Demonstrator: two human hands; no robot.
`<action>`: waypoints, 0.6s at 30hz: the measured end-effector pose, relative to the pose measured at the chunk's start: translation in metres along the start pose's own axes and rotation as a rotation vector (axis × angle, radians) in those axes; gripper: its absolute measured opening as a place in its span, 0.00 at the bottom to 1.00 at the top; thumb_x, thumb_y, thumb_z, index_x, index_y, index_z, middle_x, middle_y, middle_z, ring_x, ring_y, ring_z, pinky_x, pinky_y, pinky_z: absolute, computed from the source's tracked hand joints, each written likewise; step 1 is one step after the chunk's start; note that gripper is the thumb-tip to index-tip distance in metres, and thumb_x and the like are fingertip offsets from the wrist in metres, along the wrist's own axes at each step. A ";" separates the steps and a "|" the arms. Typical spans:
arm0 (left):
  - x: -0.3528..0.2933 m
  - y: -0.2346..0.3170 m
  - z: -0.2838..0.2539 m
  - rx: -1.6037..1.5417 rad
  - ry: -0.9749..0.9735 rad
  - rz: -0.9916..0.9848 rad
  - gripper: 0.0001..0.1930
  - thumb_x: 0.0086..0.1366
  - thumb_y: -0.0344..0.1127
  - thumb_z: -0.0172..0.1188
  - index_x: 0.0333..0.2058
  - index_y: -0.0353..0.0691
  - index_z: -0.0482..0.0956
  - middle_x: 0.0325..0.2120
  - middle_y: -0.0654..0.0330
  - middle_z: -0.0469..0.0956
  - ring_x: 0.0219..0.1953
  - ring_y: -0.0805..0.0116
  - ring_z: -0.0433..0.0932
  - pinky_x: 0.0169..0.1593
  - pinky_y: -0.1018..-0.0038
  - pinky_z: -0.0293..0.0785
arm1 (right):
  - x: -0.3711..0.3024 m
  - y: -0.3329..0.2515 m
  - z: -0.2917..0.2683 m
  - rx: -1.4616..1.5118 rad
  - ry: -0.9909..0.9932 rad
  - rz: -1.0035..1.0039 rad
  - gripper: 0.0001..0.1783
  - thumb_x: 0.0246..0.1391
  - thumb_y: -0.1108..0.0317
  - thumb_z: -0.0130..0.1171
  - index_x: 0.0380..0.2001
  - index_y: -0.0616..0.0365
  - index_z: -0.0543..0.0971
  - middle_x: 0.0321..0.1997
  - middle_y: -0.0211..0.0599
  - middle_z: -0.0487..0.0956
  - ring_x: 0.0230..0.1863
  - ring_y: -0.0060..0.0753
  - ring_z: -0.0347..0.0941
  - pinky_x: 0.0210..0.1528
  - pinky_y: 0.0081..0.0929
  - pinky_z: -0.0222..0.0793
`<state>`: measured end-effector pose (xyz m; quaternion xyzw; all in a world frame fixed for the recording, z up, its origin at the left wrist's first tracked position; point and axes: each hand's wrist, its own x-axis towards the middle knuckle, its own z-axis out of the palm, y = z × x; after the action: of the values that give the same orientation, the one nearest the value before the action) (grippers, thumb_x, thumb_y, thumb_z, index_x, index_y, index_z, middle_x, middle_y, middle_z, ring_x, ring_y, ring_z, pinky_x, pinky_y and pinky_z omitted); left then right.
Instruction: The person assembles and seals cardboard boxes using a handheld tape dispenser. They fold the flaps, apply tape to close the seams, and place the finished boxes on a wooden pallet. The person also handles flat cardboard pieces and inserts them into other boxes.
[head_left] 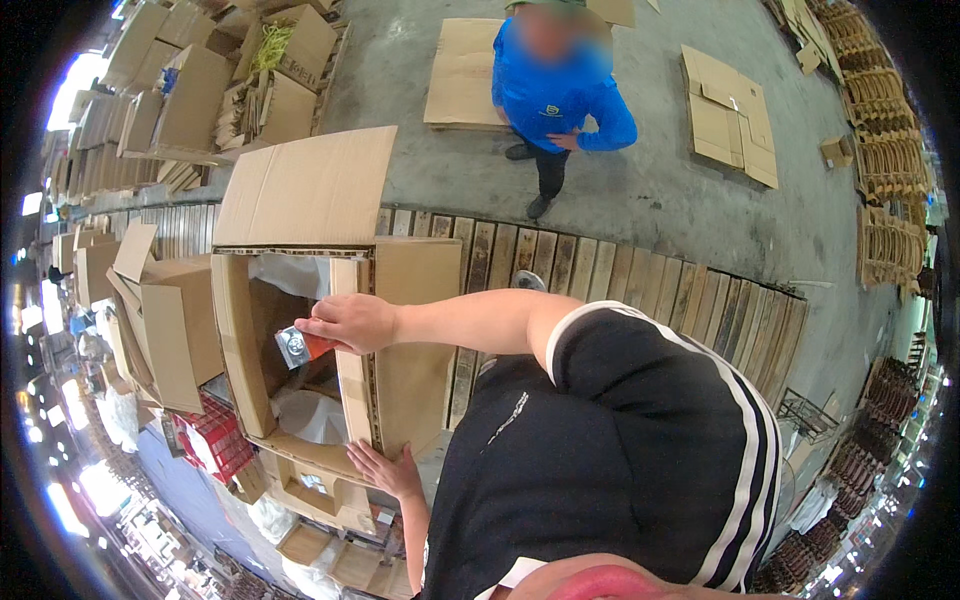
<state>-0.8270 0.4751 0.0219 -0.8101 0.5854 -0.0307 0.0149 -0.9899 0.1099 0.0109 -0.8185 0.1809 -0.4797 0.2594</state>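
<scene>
A tall cardboard box (420,345) with thick corrugated walls stands in front of me, its large top flap (305,190) folded outward on the far side. My right hand (352,322) is over the box opening, its fingers wrapped round a small red-orange and silver object (293,349). I cannot make out what kind of object it is. White wrapping (310,415) shows inside the box, near the opening. My left hand (385,468) lies on the near end of the box's padded edge, fingers stretched out and holding nothing.
Beyond the box runs a slatted roller conveyor (640,285). A person in a blue top (555,90) stands past it, near flat cardboard sheets (730,115). Open cartons (165,325) and a red crate (213,435) stand to the left; stacked brown parts (885,135) line the right.
</scene>
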 end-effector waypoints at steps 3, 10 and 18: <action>0.001 0.002 -0.001 -0.007 0.028 0.018 0.57 0.64 0.65 0.70 0.80 0.39 0.53 0.80 0.44 0.54 0.81 0.38 0.53 0.79 0.43 0.55 | 0.000 -0.002 -0.001 -0.015 0.009 0.005 0.48 0.50 0.64 0.77 0.74 0.52 0.67 0.49 0.39 0.76 0.47 0.46 0.78 0.48 0.41 0.79; 0.000 0.004 0.005 -0.002 0.082 0.024 0.54 0.65 0.64 0.69 0.79 0.39 0.55 0.80 0.47 0.57 0.80 0.38 0.56 0.78 0.44 0.58 | 0.001 -0.002 -0.002 -0.005 0.018 0.007 0.49 0.49 0.64 0.78 0.74 0.52 0.67 0.48 0.39 0.75 0.46 0.46 0.77 0.46 0.42 0.79; -0.002 0.004 0.019 0.055 0.152 -0.011 0.49 0.69 0.66 0.64 0.77 0.40 0.61 0.78 0.48 0.62 0.78 0.38 0.60 0.78 0.45 0.60 | 0.001 -0.001 -0.003 0.012 -0.005 0.001 0.49 0.47 0.64 0.78 0.73 0.53 0.68 0.48 0.39 0.75 0.47 0.46 0.78 0.47 0.42 0.79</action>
<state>-0.8303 0.4754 0.0028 -0.8077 0.5794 -0.1084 -0.0074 -0.9918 0.1092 0.0133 -0.8179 0.1781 -0.4787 0.2648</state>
